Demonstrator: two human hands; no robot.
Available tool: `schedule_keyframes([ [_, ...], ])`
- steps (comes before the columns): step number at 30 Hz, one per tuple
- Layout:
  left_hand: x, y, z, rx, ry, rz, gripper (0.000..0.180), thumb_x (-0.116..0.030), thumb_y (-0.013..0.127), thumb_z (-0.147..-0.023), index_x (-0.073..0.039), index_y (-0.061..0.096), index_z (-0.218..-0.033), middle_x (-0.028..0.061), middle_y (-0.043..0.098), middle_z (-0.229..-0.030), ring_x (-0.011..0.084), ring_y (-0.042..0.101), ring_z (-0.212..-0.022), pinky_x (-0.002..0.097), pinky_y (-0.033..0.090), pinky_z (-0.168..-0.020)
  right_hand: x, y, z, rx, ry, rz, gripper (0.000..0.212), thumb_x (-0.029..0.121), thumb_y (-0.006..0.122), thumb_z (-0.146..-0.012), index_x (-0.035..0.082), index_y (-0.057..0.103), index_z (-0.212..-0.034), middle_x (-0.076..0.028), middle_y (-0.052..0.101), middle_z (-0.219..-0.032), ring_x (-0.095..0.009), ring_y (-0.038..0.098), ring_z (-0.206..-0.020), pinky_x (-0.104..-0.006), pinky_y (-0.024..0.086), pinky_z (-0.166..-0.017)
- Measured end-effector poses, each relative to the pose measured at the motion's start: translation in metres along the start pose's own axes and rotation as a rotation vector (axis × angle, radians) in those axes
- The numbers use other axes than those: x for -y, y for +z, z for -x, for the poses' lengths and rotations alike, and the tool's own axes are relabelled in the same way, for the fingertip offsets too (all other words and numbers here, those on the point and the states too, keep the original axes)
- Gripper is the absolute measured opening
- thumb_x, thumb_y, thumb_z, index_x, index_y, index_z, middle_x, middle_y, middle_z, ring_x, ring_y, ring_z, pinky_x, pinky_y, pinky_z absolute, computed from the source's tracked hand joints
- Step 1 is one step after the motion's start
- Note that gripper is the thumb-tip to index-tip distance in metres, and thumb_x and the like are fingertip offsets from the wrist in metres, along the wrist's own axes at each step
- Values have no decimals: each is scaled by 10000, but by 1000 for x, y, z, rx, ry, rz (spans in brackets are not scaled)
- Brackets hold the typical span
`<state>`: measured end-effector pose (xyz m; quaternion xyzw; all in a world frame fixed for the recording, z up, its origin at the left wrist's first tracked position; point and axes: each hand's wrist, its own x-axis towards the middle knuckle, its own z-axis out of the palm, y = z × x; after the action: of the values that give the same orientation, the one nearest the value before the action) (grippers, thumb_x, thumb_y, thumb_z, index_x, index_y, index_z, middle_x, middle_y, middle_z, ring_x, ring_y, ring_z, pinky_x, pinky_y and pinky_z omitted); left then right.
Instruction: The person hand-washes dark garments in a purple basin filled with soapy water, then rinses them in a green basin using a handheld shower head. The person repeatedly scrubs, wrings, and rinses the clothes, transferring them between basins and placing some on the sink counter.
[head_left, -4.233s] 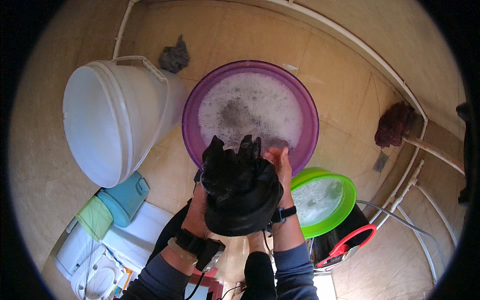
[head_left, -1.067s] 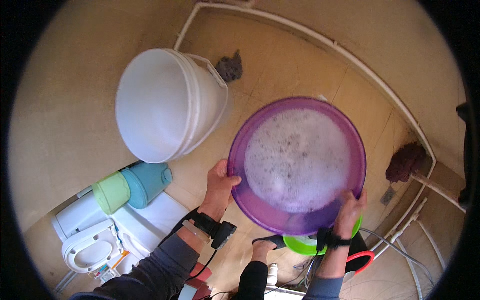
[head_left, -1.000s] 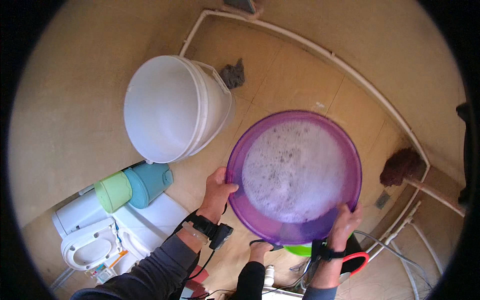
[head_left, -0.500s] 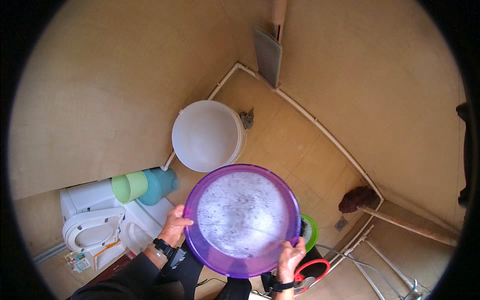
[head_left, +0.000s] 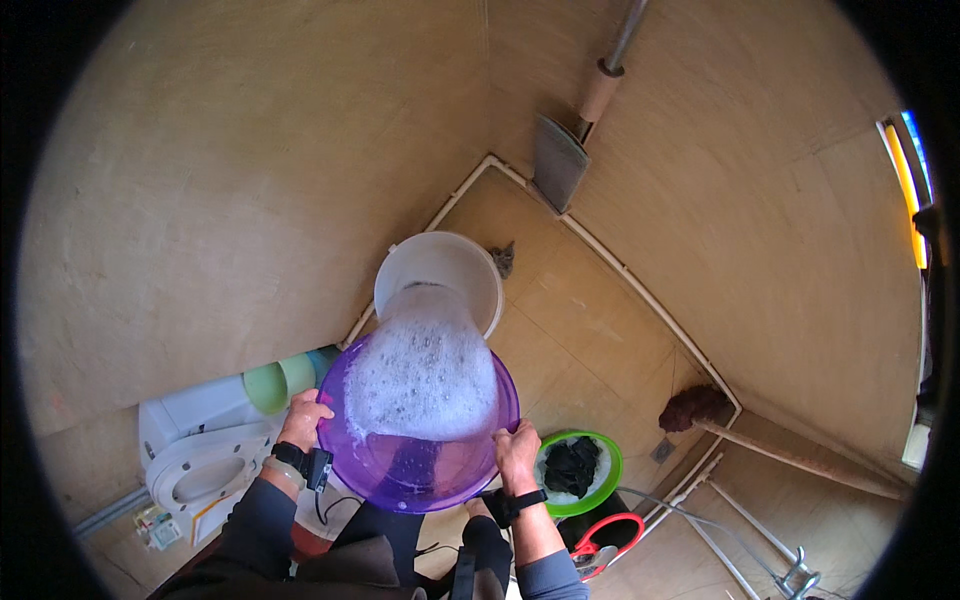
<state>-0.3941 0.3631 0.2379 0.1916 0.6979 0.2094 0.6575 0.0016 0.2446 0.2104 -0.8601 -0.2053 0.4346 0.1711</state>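
Note:
Both my hands hold a purple basin (head_left: 405, 470) by its rim, tilted away from me. My left hand (head_left: 302, 420) grips its left edge and my right hand (head_left: 516, 452) its right edge. Foamy, soapy water (head_left: 425, 370) pours over the far rim into a large white bucket (head_left: 478, 262) on the tiled floor. The basin hides the near side of the bucket. To the right of my right hand stands a green basin (head_left: 612, 480) with dark wet cloth (head_left: 572, 466) in suds.
At left is a toilet (head_left: 205, 470) with light-green buckets (head_left: 270, 385) beside it. A shovel (head_left: 560, 165) leans in the corner, and a reddish mop (head_left: 695, 407) lies at right. Near my right forearm are a red-rimmed container (head_left: 622, 530) and a metal rack (head_left: 735, 535).
The purple basin has moved left and forward over the white bucket and tipped, so its suds now pour out. The green basin with dark cloth has come into fuller view.

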Motion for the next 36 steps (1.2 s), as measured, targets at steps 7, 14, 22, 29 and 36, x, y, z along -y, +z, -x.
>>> schedule_keyframes([
  [7, -11, -17, -17, 16, -110, 41, 205, 61, 662, -766, -20, 667, -954, 95, 677, -916, 270, 669, -807, 399, 583, -731, 35, -6, -10, 97, 15, 62, 303, 157, 744, -846, -83, 716, -1030, -342, 746, -1009, -479, 742, -1011, -517, 570, -917],
  [14, -15, -35, -30, 54, -100, -5, 265, 43, 674, -802, 16, 730, -1059, 88, 744, -969, 236, 706, -833, 377, 601, -804, 33, -2, -25, 184, 55, 61, 336, 198, 766, -835, -86, 746, -1014, -339, 755, -1014, -455, 756, -1011, -502, 580, -911],
  [22, -64, -4, 25, 58, 30, -12, 287, 18, 655, -842, 37, 731, -1118, 96, 767, -1032, 216, 725, -931, 361, 586, -897, 0, 25, -54, 218, -4, 24, 250, 157, 791, -832, -51, 757, -967, -173, 764, -844, -281, 722, -783, -420, 577, -748],
  [29, -72, 32, 93, -130, 356, -118, 393, 91, 619, -853, 10, 666, -1235, 70, 743, -1113, 160, 698, -990, 318, 536, -948, -2, 39, -36, 398, 114, -589, 182, 9, 728, -879, 29, 666, -1049, -6, 672, -834, -118, 579, -731, -302, 478, -674],
  [36, -24, -1, 53, -118, 408, 29, 450, 88, 623, -852, 25, 650, -1298, 84, 734, -1207, 180, 681, -1111, 329, 493, -1044, 68, -9, 15, 87, -311, -497, 161, 59, 752, -907, 23, 607, -967, 8, 621, -832, -118, 525, -787, -306, 483, -752],
])
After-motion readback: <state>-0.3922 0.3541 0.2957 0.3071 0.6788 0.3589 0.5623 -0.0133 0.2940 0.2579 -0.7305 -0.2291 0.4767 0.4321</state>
